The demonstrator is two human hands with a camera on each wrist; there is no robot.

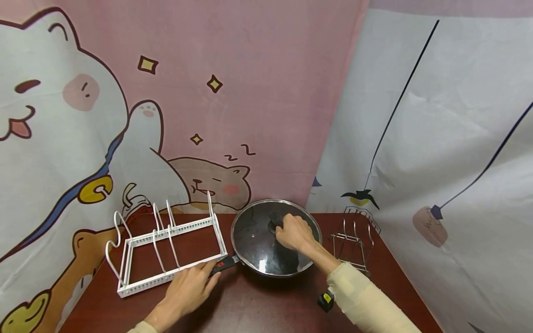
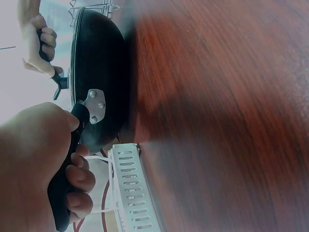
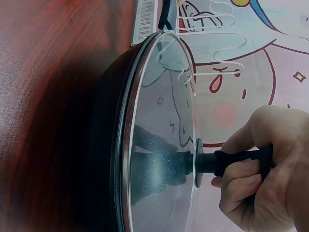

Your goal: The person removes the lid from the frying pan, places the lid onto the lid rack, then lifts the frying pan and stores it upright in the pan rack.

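A black frying pan (image 2: 104,53) stands on the brown table, covered by a round glass lid (image 1: 258,249) with a metal rim. My left hand (image 1: 189,289) grips the pan's long black handle (image 2: 59,193), fingers curled around it in the left wrist view. Around the lid's upright black knob (image 3: 227,159), my right hand (image 1: 295,233) has its fingers and thumb wrapped. The lid lies on the pan's rim, with no gap visible. Part of the knob is hidden behind the right fingers.
Left of the pan, close to its handle, is a white rack (image 1: 151,281) with upright wire dividers. A small metal wire rack (image 1: 346,237) stands at the right. Near the right forearm sits a black-and-yellow tape measure (image 1: 326,300). A printed curtain (image 1: 266,115) hangs behind the table.
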